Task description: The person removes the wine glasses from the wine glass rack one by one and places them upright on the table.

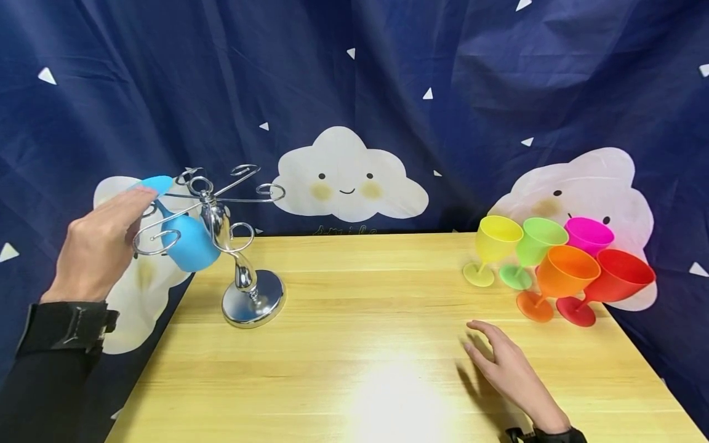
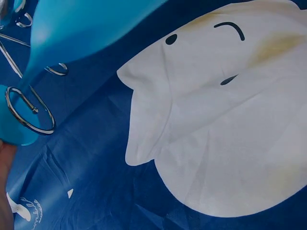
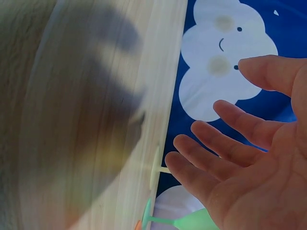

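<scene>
A blue plastic goblet is upside down at a metal stemware rack on the table's left side. Its stem passes by a curled wire hook in the left wrist view. My left hand holds the goblet's round foot, fingers at its edge; the thumb is hidden in the head view. Off to the right, my right hand hovers over the table with fingers apart and nothing in it. In the right wrist view its palm and spread fingers show plainly.
Upright goblets stand grouped at the back right: yellow, green, magenta, orange and red. The light wooden table ends against a dark blue curtain printed with clouds. Other rack arms spread outward.
</scene>
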